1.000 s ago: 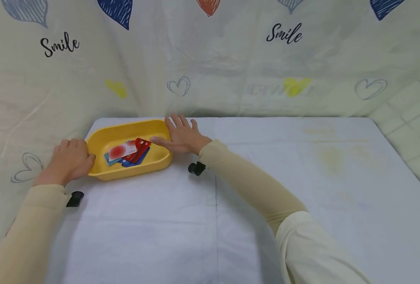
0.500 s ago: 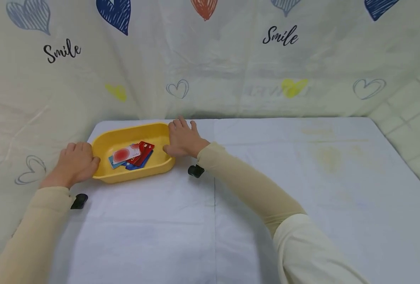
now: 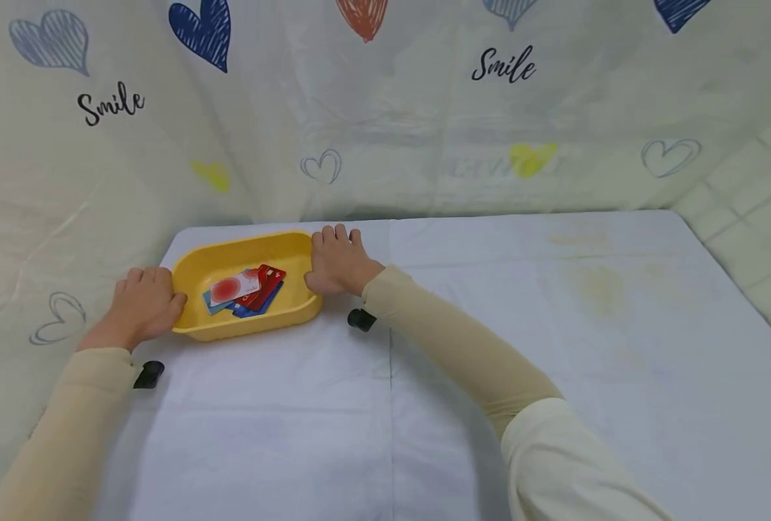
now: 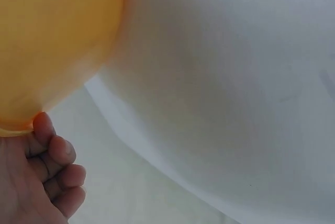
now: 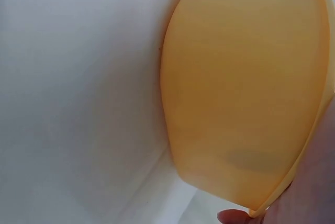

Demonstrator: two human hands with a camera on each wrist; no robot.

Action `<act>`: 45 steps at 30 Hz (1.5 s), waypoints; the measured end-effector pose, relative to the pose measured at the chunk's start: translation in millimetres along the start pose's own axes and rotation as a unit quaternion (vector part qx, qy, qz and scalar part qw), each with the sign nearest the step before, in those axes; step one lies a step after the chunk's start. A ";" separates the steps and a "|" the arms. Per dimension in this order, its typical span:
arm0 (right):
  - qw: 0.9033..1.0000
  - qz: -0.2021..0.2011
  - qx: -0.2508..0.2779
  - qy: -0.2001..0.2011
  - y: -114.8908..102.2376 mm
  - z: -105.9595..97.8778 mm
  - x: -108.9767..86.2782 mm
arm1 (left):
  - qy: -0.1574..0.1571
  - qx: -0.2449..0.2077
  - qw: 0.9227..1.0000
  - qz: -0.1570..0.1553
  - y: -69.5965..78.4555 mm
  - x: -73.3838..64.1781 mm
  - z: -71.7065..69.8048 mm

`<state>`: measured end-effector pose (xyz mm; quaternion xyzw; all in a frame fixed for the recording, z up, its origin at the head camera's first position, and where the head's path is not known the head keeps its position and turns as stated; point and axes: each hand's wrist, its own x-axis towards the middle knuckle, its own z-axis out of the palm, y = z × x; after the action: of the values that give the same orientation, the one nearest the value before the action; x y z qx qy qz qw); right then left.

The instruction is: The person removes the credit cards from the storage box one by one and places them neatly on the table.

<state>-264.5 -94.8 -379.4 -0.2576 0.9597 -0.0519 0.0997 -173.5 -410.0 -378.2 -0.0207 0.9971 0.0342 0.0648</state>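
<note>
A yellow plastic tray (image 3: 249, 331) is at the far left of the white-covered table in the head view. Inside it lies a small overlapping pile: a white card with red circles (image 3: 234, 287), red cards (image 3: 270, 278) and blue cards (image 3: 263, 302). My left hand (image 3: 143, 307) grips the tray's left end, its fingers (image 4: 62, 150) curled at the rim in the left wrist view. At the right end my right hand (image 3: 340, 264) holds the rim; a fingertip (image 5: 233, 216) shows beneath the edge in the right wrist view. The tray's wall (image 5: 241, 88) fills much of that view.
A white cloth (image 3: 522, 362) covers the table, with faint yellowish stains (image 3: 597, 289) at the right. Behind the table hangs a pale curtain (image 3: 411, 130) printed with hearts and "Smile". Black wrist cameras (image 3: 361, 319) sit below both wrists.
My right hand's spread fingers have curled onto the tray's right rim, and its thumb has left the inside. Tray and left hand appear slightly lower and further right, while the head view also shifts.
</note>
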 end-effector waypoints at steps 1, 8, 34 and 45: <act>1.000 0.000 0.000 0.000 0.7 0.4 -1.5 | -0.001 0.000 1.000 0.000 1.1 -0.2 0.2; 1.000 0.002 0.001 0.004 4.7 2.6 -11.7 | -0.009 0.003 1.000 0.002 7.8 -1.2 -0.4; 1.000 -0.004 0.012 0.022 23.9 10.5 -46.8 | -0.028 0.015 0.999 0.022 29.9 -4.9 2.5; 0.999 -0.008 0.026 0.018 31.5 9.6 -60.2 | -0.024 0.017 0.999 0.030 41.7 -10.2 1.2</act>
<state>-226.7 -37.7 -383.6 -0.2620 0.9575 -0.0818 0.0889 -165.1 -368.1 -375.3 0.0110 0.9959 0.0194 0.0880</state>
